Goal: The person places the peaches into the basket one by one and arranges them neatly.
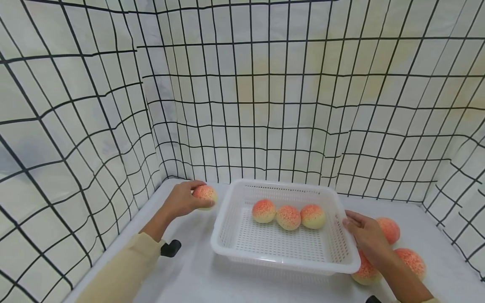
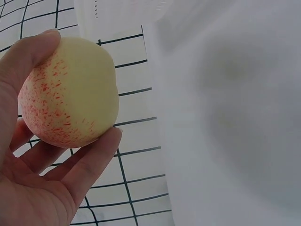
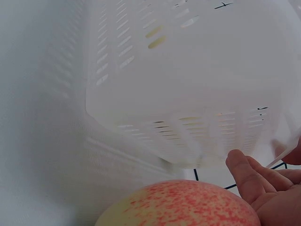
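My left hand [image 1: 184, 199] holds a peach [image 1: 206, 196] between thumb and fingers, to the left of a white plastic basket [image 1: 280, 261]. In the left wrist view the peach [image 2: 77, 92] shows a pale yellow side and a red-speckled side. My right hand [image 1: 369, 235] grips the basket's right rim, thumb on top and fingers beneath against the slotted wall [image 3: 207, 129]. Inside the basket, three peaches lie in a row: a left one [image 1: 264, 211], a middle one [image 1: 289, 217] and a right one [image 1: 312, 216].
Three more peaches lie on the white table around my right forearm: one behind [image 1: 389, 230], one to the right [image 1: 411, 263], and one partly hidden by the basket and hand [image 1: 365, 271]. Black grid netting [image 1: 250, 101] over white sheeting encloses the back and sides.
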The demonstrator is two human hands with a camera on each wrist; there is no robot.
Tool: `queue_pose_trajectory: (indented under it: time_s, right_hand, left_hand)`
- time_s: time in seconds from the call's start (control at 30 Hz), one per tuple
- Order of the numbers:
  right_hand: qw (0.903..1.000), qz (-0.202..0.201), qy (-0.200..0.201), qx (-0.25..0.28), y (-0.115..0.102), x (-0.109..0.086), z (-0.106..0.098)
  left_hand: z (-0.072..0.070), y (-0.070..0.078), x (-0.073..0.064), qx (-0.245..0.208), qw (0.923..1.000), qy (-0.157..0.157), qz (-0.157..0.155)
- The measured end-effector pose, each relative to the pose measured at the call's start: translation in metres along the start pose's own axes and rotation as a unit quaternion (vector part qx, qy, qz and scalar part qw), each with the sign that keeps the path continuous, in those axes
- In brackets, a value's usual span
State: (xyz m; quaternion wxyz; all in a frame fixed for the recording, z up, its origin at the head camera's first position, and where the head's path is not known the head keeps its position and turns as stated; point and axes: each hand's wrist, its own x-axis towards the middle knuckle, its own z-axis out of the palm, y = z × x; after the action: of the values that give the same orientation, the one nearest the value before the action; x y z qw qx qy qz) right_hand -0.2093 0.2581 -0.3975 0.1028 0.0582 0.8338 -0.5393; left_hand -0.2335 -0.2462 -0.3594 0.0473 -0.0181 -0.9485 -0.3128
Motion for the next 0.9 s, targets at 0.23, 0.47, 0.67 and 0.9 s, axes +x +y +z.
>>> queue_pose_trajectory:
  time_s: [0.23, 0.47, 0.67, 0.9]
  right_hand:
    - [1.0000, 0.001, -0.002, -0.001, 0.001, -0.001, 0.000]
    - [1.0000, 0.000, -0.005, -0.005, 0.001, 0.001, -0.001]
    - [1.0000, 0.000, -0.005, -0.007, 0.001, 0.001, -0.002]
    - [0.9999, -0.002, -0.007, -0.008, 0.000, 0.000, -0.002]
  left_hand:
    - [-0.003, 0.009, -0.004, 0.001, 1.0000, -0.005, 0.002]
    - [-0.006, 0.018, -0.004, 0.000, 0.9997, -0.011, 0.021]
    - [-0.008, 0.027, -0.002, -0.005, 0.9994, -0.020, 0.027]
    - [-0.005, 0.041, -0.002, 0.006, 0.9988, -0.028, 0.039]
